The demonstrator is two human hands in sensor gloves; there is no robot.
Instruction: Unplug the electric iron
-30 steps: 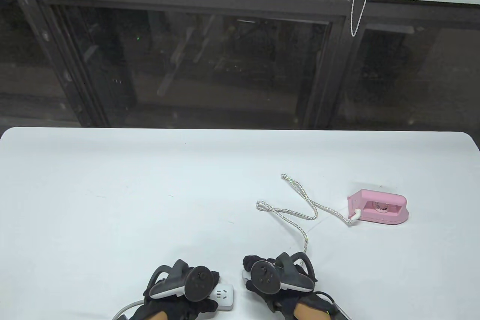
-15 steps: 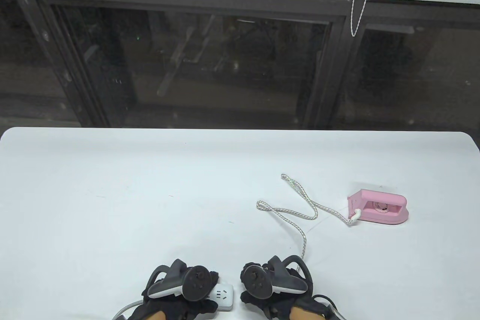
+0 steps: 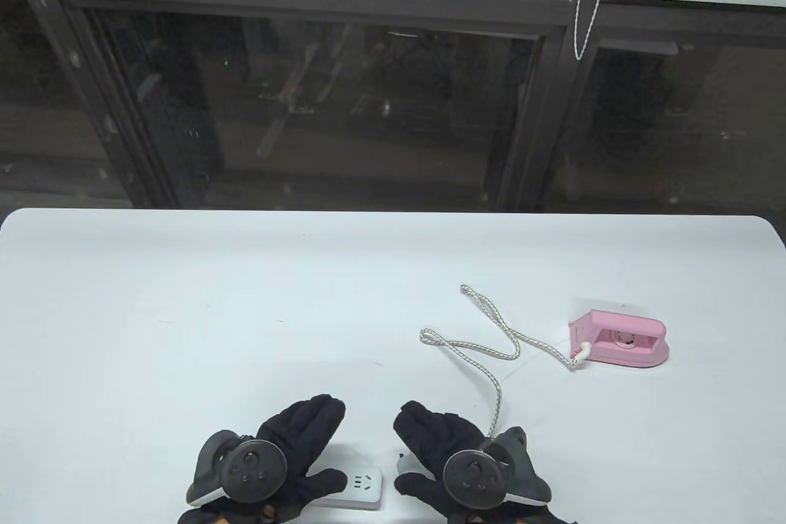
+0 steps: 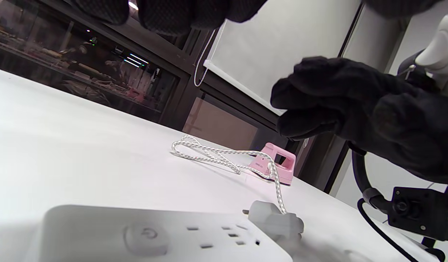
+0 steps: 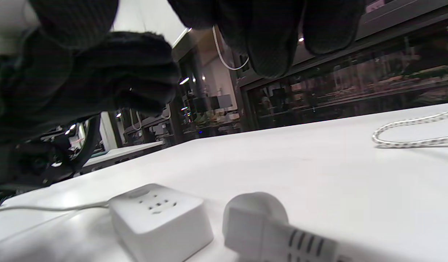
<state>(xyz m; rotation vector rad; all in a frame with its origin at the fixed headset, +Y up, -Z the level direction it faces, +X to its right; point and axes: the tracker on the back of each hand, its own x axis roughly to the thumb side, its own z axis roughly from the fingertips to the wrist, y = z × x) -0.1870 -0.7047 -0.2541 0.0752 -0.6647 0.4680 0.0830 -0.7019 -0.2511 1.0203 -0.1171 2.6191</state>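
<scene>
The pink iron [image 3: 620, 341] stands at the right of the white table, and its braided cord [image 3: 491, 352] snakes toward me. The white plug [image 5: 260, 225] lies on the table beside the white power strip [image 3: 362, 487], out of the socket, with a small gap between them. It shows in the left wrist view too [image 4: 274, 222]. My left hand [image 3: 295, 444] is open, fingers spread, above the left part of the strip. My right hand [image 3: 430, 438] is open above the plug and holds nothing.
The strip's grey cable [image 5: 45, 208] runs off to the left near the table's front edge. Dark glass cabinets [image 3: 368, 106] stand behind the table's far edge. The table [image 3: 184, 303] is bare white to the left and middle.
Both hands have opened and spread their fingers. The left hand has let go of the power strip, the right hand has let go of the plug. The trackers have shifted toward me.
</scene>
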